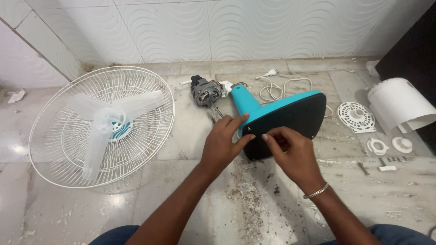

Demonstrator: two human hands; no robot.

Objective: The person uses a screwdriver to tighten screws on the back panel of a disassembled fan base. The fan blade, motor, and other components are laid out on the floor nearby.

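Down on the pale marble floor (190, 136), the teal plastic fan base with its dark underside (290, 120) lies tipped on its side near the middle, its neck pointing toward the tiled back wall (181, 27), where the grey fan motor (205, 93) sits at its end. A white power cord with plug (277, 86) is coiled just behind it. Toward the floor's left edge lies the round white wire fan guard with translucent blades (102, 124), well apart from the base, with bare floor between. To the right are a white perforated round cover (355, 116), a curved white housing (399, 102) and small white rings and screws (386, 152). Grit is scattered on the near floor between the forearms.

Both arms reach forward from the near edge, converging. The left hand (222, 145) rests half open on the base's lower rim, thumb spread. The right hand (290, 152), a metal bracelet (315, 192) at the wrist, is curled with fingertips (268, 136) pressed on the dark underside; whether it pinches anything I cannot tell.
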